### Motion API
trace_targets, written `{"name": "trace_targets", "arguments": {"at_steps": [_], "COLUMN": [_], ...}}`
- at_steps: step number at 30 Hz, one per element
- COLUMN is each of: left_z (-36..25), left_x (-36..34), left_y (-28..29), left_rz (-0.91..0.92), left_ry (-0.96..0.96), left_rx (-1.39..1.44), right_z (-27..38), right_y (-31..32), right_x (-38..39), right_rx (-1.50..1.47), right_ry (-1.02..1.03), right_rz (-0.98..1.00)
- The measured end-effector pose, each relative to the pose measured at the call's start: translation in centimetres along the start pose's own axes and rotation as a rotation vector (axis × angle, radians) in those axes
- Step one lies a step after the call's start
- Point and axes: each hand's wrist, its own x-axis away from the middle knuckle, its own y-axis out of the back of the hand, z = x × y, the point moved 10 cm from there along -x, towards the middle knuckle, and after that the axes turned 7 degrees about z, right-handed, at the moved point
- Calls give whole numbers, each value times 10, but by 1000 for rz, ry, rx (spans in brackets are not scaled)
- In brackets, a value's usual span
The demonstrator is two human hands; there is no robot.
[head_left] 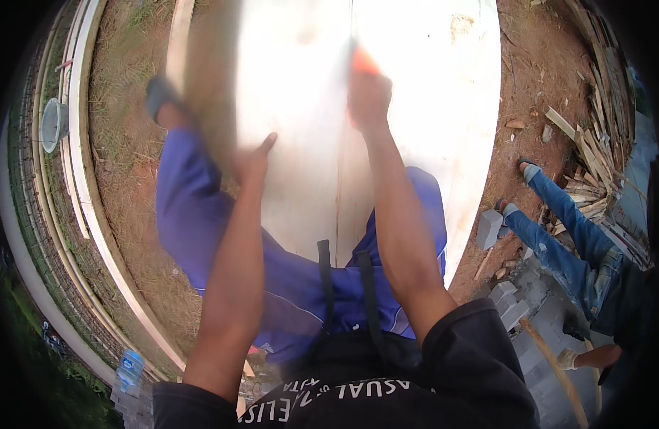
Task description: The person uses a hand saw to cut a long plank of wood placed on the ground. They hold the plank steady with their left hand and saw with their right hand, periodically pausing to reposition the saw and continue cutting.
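Panel of pale wood [293, 193] lies before me, likely stiff and heavy, best held by its long edges: my left hand [252, 164] at the left one, grip unclear, my right hand [369, 101] closed round an orange tool [365, 63], blurred, probably light.

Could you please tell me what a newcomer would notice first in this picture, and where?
The eye would probably fall first on the bright, pale board across the upper middle. Next comes the orange object, too blurred to identify, in the right hand above the board, with the left hand at its left edge. At the far right, scrap wood lies heaped beyond another person's jeans.
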Motion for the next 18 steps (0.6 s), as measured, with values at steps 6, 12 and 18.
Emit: {"name": "trace_targets", "arguments": {"at_steps": [6,12,18], "left_z": [1,-3,-14], "left_x": [6,17,25], "left_y": [17,13,28], "left_rz": [-24,-25,40], "left_ry": [56,35,74], "left_rx": [-74,-45,0], "right_z": [-43,-21,-27], "right_y": [56,24,27], "right_x": [208,72,146], "right_rx": [-341,-161,-83], "right_ry": [-133,-62,-101], "right_rz": [15,49,2]}}
